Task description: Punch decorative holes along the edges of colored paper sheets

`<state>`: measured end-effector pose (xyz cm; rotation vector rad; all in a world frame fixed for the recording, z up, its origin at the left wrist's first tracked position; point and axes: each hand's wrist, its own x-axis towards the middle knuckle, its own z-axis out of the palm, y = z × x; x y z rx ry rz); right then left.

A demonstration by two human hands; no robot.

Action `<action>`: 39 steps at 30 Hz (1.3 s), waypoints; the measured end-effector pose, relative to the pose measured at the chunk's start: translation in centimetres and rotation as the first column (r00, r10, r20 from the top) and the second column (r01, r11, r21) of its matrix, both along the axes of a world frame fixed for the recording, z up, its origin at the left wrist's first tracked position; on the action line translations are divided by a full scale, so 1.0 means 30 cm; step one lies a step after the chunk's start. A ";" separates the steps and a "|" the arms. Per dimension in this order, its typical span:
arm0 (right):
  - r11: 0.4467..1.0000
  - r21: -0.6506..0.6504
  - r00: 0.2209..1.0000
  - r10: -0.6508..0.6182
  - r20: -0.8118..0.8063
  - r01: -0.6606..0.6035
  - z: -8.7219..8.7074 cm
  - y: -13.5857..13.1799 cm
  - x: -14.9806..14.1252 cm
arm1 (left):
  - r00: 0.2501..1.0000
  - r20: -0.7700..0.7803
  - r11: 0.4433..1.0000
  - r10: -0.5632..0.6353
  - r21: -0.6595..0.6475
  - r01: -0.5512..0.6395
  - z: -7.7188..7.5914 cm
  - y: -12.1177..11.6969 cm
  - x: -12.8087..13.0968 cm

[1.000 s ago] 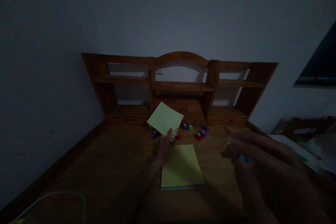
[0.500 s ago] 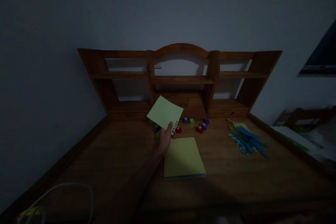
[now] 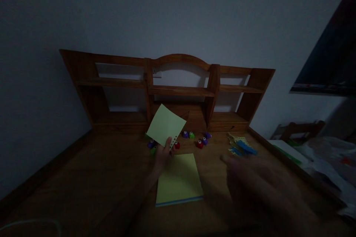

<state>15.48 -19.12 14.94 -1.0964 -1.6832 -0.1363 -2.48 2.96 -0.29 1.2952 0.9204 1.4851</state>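
Note:
My left hand (image 3: 162, 157) is closed on a pale yellow sheet of paper (image 3: 166, 124), thumb on top at the lower corner. A row of small dark holes runs along the sheet's lower right edge. Below it, a stack of yellow paper (image 3: 179, 181) with a bluish layer at the bottom lies flat on the desk. My right hand (image 3: 247, 179) is over the right part of the desk, smeared by motion, so its fingers cannot be made out. Beyond it lies a loose pile of blue and yellow paper strips (image 3: 244, 147).
Small red (image 3: 199, 144), purple (image 3: 185, 134) and green (image 3: 191, 135) pieces with eye-like tops stand along the back of the wooden desk (image 3: 111, 170). A wooden shelf unit (image 3: 180, 91) rises behind them. At right are a chair (image 3: 302, 129) and plastic bags (image 3: 328, 155).
My right hand has come into view from the lower right. The left hand still holds the sheet. The whole view has shifted, with the desk things now further left and slightly lower.

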 end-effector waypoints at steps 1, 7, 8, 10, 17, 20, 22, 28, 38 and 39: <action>0.999 0.027 0.995 -0.026 0.101 0.023 0.011 0.087 0.020 | 1.000 -0.008 1.000 0.001 0.011 -0.001 -0.001 0.000 0.001; 0.933 0.142 0.851 -0.359 0.383 0.329 -0.204 0.600 0.247 | 0.999 -0.037 1.000 -0.023 -0.020 0.022 -0.018 0.011 0.001; 0.926 0.088 0.838 -0.369 0.403 0.366 -0.265 0.649 0.284 | 0.999 -0.033 1.000 -0.017 -0.027 0.016 -0.018 0.013 0.001; 0.904 -0.019 0.818 -0.378 0.434 0.428 -0.372 0.704 0.346 | 0.999 -0.032 0.999 -0.008 -0.036 0.006 -0.016 0.015 0.000; 0.867 -0.100 0.804 -0.403 0.436 0.489 -0.480 0.723 0.400 | 1.000 -0.023 0.998 -0.003 -0.059 0.001 -0.011 0.013 -0.006; 0.863 -0.139 0.805 -0.379 0.456 0.485 -0.494 0.738 0.386 | 0.999 -0.042 0.998 -0.003 -0.068 0.000 -0.019 0.021 -0.012; 0.863 -0.187 0.821 -0.349 0.452 0.470 -0.512 0.750 0.382 | 0.999 -0.047 0.997 0.006 -0.079 -0.010 -0.023 0.027 -0.015; 0.871 -0.253 0.851 -0.283 0.444 0.421 -0.544 0.761 0.395 | 0.999 -0.027 0.995 0.022 -0.092 -0.024 -0.022 0.033 -0.017; 0.932 -0.244 0.861 -0.117 0.495 0.266 -0.504 0.727 0.337 | 1.000 -0.015 0.994 0.012 -0.108 -0.014 -0.039 0.046 -0.019; 0.931 -0.249 0.861 -0.113 0.496 0.265 -0.505 0.727 0.335 | 1.000 -0.017 0.994 0.011 -0.109 -0.013 -0.040 0.048 -0.019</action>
